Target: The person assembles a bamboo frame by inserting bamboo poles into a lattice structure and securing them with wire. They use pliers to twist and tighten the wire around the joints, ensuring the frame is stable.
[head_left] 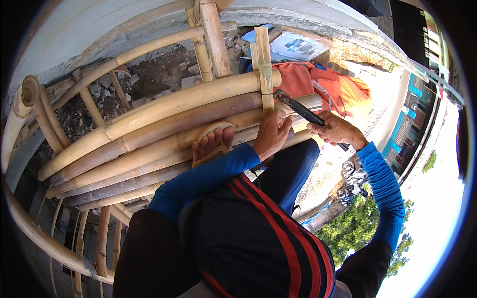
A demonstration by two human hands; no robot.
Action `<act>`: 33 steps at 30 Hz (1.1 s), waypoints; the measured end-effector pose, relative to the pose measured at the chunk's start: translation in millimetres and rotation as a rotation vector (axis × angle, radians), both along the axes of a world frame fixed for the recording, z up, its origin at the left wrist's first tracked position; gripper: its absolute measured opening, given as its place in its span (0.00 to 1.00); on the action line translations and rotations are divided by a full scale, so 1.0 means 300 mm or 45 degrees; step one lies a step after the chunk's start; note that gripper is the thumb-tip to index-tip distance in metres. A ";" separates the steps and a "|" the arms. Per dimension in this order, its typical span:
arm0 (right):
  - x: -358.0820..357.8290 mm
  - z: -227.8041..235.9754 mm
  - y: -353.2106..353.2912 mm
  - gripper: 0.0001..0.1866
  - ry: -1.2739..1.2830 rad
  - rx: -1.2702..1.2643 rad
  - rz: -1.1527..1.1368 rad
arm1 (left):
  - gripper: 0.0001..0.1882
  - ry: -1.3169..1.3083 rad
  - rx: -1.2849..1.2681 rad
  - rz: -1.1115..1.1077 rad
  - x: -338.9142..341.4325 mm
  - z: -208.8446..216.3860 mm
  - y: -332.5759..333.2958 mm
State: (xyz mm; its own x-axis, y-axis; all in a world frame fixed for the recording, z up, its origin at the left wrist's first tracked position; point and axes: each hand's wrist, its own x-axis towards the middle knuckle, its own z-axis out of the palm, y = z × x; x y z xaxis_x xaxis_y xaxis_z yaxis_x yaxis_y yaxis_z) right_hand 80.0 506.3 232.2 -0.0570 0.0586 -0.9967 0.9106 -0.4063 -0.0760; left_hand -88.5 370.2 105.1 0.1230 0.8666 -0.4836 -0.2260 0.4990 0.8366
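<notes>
My right hand [339, 130] is closed round the dark handle of a hammer [304, 111]. The hammer's head touches or nearly touches the edge of an upright split bamboo strip [265, 74], which crosses the ends of several bamboo poles [186, 101]. My left hand [271, 135] is just below the strip, over the poles, with its fingers curled together. Whatever it pinches, if anything, is too small to make out. My sandalled foot [214, 141] rests on the poles, left of that hand.
A bamboo railing [139, 53] runs along the pale wall [114, 30]. Broken rubble [149, 74] lies behind the poles. Orange cloth [343, 87] is heaped beyond the pole ends. More bamboo framing [54, 248] stands lower left. Motorbikes [352, 181] and a leafy tree [348, 226] show lower right.
</notes>
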 end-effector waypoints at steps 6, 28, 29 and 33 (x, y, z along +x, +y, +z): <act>0.017 0.000 0.032 0.27 0.014 0.005 0.103 | 0.14 0.773 0.831 0.238 -0.178 -0.062 0.223; 0.093 -0.042 -0.008 0.20 0.310 0.858 0.934 | 0.41 0.685 -0.089 -0.242 -0.219 -0.311 0.546; 0.085 -0.031 -0.002 0.20 0.304 0.842 0.933 | 0.41 0.697 -0.077 -0.241 -0.216 -0.305 0.545; 0.069 -0.030 0.030 0.22 0.297 0.626 0.749 | 0.44 0.738 -0.048 -0.198 -0.212 -0.290 0.537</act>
State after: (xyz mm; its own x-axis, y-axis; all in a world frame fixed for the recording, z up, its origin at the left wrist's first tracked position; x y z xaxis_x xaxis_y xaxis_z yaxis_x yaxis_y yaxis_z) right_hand 100.6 515.3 223.2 -0.4192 0.3837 -0.8228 0.9035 0.2654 -0.3366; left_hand -152.2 531.3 18.1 -0.0458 0.8406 -0.5397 0.3395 0.5212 0.7830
